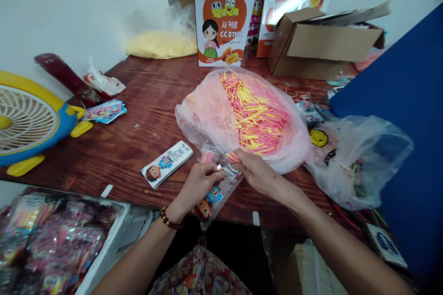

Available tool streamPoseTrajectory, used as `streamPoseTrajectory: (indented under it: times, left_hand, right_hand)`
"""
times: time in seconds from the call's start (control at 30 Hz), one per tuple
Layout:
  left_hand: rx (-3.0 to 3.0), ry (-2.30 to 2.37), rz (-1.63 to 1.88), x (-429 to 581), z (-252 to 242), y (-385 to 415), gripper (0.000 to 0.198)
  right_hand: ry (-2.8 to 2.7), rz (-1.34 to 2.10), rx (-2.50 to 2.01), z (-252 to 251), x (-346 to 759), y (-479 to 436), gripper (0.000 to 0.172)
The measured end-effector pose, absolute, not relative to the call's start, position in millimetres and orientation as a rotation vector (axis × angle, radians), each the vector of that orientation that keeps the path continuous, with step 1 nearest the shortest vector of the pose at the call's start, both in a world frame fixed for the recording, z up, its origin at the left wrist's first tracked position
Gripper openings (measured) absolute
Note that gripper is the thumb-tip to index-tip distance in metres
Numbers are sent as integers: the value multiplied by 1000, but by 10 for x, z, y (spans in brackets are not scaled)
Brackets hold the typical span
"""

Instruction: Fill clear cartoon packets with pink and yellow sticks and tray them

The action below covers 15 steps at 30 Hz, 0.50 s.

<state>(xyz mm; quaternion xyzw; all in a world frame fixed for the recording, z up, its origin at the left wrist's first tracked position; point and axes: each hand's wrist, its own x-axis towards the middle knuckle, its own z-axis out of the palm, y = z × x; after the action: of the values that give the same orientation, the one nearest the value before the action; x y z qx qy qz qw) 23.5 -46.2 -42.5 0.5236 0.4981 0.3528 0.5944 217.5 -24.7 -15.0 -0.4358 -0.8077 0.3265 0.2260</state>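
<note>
My left hand [203, 179], a beaded bracelet at its wrist, pinches the edge of a clear printed plastic pouch [221, 193] near the table's front edge. My right hand [258, 170] is closed round a small bunch of pink and yellow sticks [232, 157], just beside the pouch's top. Under and behind the left fingers lies a clear pouch part [208, 153] with pink sticks in it. Right behind both hands sits a large open plastic bag [204, 97], full of loose pink and yellow sticks [256, 115]. A stack of printed packets [167, 164] lies left of my left hand.
A yellow and blue fan [31, 120] stands at the left. Below it, a white bin [104, 258] holds filled packets. CC STICK boxes [221, 18] and an open cardboard box [311, 48] stand behind. On the right are a crumpled plastic bag [363, 161] and a blue panel [408, 101].
</note>
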Motion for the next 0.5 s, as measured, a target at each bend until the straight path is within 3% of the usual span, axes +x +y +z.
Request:
streamPoseTrajectory:
  times: [0.17,0.33,0.5]
  left_hand:
    - [1273,1091,839,187,-455,-499,33]
    - [1353,1080,925,153,-485,-542,31]
    - [1407,1104,989,169,-522,-554,28]
  right_hand:
    - [-2047,1028,-1174,-94,2174,-239,13]
    - [-1350,1285,-1046,-19,2099,-251,15]
    - [-893,1290,-786,84,1845,-341,12]
